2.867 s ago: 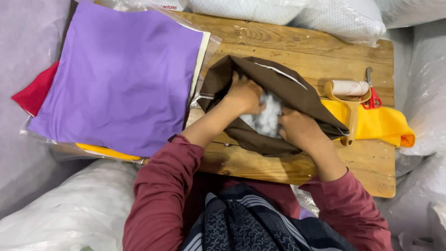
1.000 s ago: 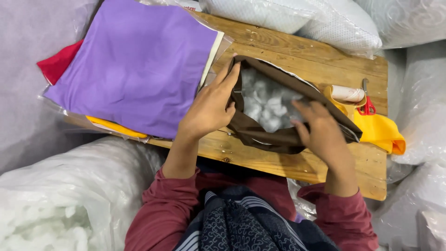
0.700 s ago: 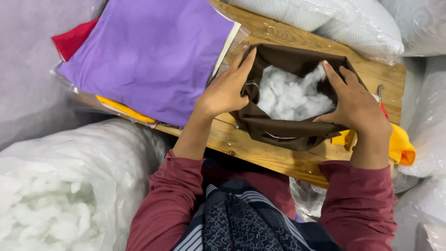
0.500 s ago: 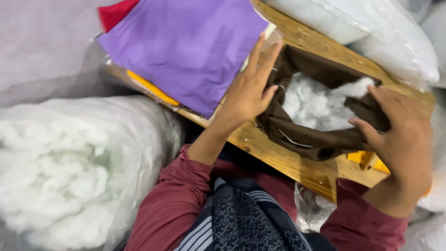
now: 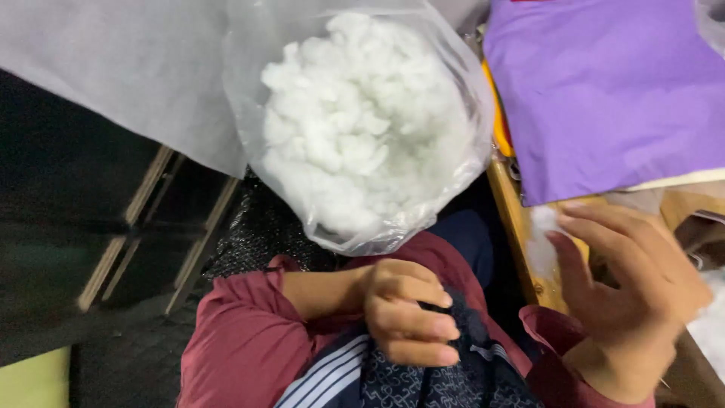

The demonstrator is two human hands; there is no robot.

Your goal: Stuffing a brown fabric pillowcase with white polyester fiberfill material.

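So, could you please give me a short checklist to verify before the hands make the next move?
1. Clear plastic bag open at the top, white stuffing in sight: ok.
2. Left hand free: cannot tell, fingers curled against the patterned cloth.
3. Right hand open: ok, fingers spread over the wooden table.
4. Brown cover in view: not ok.
5. Purple fabric lies flat on the table: ok.

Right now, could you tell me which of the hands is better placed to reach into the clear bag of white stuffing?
Probably the left hand: it sits loosely curled just below the clear bag of white stuffing, empty. The right hand is open over the wooden table, farther away.
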